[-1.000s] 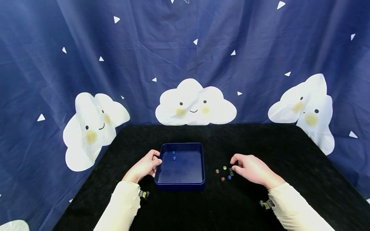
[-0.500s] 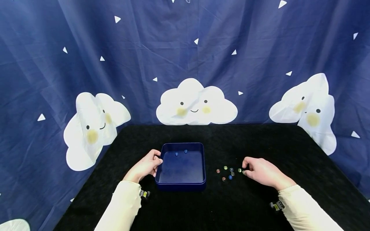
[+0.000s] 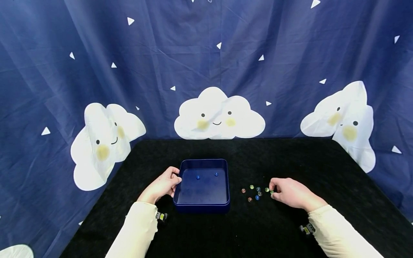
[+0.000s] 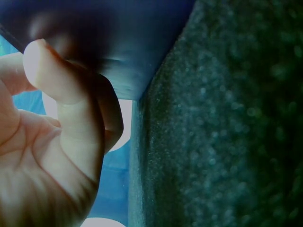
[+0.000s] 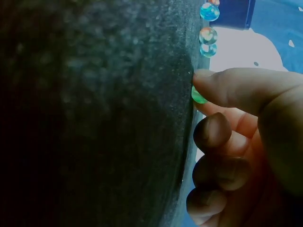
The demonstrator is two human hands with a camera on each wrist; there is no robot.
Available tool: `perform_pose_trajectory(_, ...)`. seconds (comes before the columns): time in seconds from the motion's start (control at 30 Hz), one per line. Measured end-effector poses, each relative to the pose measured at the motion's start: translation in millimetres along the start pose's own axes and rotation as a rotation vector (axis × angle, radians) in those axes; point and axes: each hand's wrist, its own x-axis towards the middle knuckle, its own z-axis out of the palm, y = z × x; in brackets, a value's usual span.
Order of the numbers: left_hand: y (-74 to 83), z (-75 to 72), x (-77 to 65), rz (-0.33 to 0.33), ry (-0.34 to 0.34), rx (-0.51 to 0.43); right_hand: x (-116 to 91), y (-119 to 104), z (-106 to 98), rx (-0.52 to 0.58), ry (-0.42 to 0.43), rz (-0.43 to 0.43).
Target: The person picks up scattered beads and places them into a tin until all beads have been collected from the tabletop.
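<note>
Two blue marbles [image 3: 198, 177] sit inside the blue box [image 3: 201, 208] in the head view; seven loose marbles [image 3: 257, 197] lie right of it, so most seem left to do. The left hand [image 3: 160, 187] pinches the box's left wall; the right hand [image 3: 294, 193], beyond the loose marbles, pinches a green marble [image 3: 271, 192]. Wrist-mounted yellow labels [image 3: 162, 216] are unreadable. Left wrist view: thumb against the box, no lettering. Right wrist view: green marble at thumb and fingertip, box behind, no writing.

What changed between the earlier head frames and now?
The right hand moved right, away from the box, and now pinches a green marble between thumb and finger. Inside the box, the two blue marbles rolled apart, one ending further right. Unchanged: left hand on the box's left side; loose marbles nearest the box.
</note>
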Motion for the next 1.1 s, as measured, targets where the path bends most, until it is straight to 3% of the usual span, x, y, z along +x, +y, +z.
perform_pose_trajectory(0.47, -1.9, 0.4, 1.2, -0.011, 0.016, 0.006, 3, -14, -6, 0.012, 0.046, -0.045)
perform_pose_trajectory(1.1, -1.1, 2.5, 0.7, -0.018, 0.025, 0.009, 24, -64, -10, 0.097, 0.082, -0.123)
